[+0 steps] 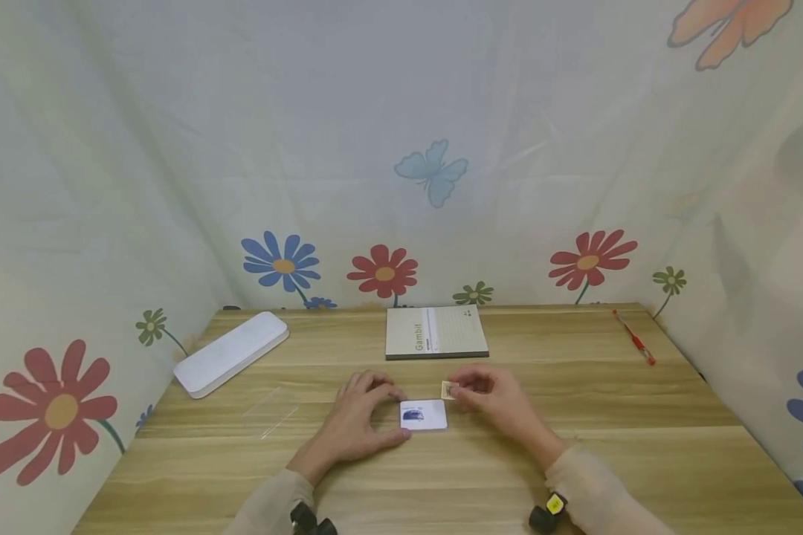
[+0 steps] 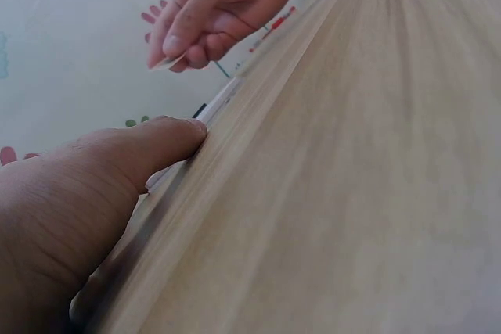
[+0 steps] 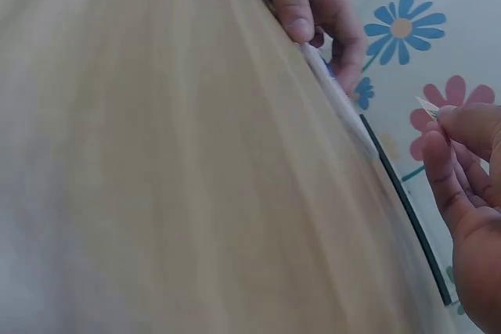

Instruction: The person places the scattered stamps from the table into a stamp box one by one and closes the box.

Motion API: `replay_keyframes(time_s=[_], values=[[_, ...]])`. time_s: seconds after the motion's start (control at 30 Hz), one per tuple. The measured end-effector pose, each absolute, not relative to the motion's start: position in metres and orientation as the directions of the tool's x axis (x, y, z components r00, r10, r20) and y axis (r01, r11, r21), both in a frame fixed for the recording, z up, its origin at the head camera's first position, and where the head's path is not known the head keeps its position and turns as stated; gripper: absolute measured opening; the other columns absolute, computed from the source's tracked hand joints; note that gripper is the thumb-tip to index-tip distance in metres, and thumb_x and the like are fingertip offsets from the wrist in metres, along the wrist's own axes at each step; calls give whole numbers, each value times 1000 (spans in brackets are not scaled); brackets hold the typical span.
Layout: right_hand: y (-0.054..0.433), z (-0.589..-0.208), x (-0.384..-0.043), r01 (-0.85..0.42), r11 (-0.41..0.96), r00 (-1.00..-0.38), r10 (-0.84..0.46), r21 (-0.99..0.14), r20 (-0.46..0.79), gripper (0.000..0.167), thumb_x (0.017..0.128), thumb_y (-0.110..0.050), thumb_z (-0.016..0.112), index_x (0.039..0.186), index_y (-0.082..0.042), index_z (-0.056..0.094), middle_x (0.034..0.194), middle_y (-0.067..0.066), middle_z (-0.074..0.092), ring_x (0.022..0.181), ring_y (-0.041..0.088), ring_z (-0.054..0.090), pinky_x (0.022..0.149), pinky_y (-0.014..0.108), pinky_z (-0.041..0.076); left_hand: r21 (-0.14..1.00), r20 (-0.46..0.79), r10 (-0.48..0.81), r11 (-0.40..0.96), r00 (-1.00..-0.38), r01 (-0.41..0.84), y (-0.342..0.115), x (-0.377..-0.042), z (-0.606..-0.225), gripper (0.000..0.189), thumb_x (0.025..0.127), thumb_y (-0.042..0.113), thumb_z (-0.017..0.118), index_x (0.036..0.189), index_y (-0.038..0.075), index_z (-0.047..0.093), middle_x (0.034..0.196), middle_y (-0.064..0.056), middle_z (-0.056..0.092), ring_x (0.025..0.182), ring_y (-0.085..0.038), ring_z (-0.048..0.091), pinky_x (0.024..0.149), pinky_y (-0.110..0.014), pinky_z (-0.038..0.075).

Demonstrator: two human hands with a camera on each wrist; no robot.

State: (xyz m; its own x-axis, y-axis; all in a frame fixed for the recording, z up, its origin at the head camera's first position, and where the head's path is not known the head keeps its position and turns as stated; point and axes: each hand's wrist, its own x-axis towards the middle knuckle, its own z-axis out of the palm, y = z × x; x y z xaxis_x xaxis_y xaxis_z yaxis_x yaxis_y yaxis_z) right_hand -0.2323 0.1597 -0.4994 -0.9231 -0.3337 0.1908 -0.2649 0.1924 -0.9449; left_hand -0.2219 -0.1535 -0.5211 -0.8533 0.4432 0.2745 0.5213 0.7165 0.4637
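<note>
My left hand (image 1: 360, 417) holds the left end of a small white flat box (image 1: 433, 419) with a blue print, thumb at the near corner and fingers at the far one. The box lies flat on the wooden table; its thin white edge (image 3: 338, 103) shows in the right wrist view. Between thumb and fingertips my right hand (image 1: 502, 401) pinches a small stamp-like paper piece (image 1: 446, 390) with a pale border, just above the box's far right corner. In the left wrist view that paper piece (image 2: 166, 63) is raised off the table.
Behind the hands lies a notebook (image 1: 465, 331) marked Gambit. A white pencil case (image 1: 230, 355) sits at the left, with a clear plastic sheet (image 1: 271, 413) nearer the left hand. At the far right lies a red pen (image 1: 636, 340). Flowered cloth (image 1: 321, 148) surrounds the table.
</note>
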Motion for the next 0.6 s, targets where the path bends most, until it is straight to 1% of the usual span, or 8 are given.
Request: replay_keyframes(time_s=[0.17,0.3,0.37,0.6], values=[[152,-504,-232,-281,175,-905,-375,-943,200,22,99,-7,83,118,4,79,107,20,81,85,18,76,73,32,65,467,263,439,721,-859,512,-153,-222,-520,55,85,69,86,129,37,75,149,0,58,141,-27,47,119,-61,36],[148,-504,-231,-254,213,-912,-379,-944,160,22,97,-11,86,116,0,80,105,15,81,83,19,75,71,30,64,462,272,441,720,-855,518,-152,-222,-518,55,86,69,86,129,36,76,149,0,59,141,-27,48,118,-60,37],[146,-506,-231,-254,232,-911,-382,-939,152,21,97,-11,87,114,-2,81,102,13,81,80,17,74,68,29,63,456,285,443,717,-850,527,-152,-222,-518,55,86,69,86,128,35,76,148,0,59,139,-27,49,116,-60,38],[143,-512,-229,-265,237,-904,-398,-935,155,19,97,-8,86,114,-2,82,97,15,80,74,15,71,64,27,61,442,290,450,720,-845,535,-153,-222,-519,55,86,70,86,128,36,76,147,-1,60,139,-27,49,116,-59,39]])
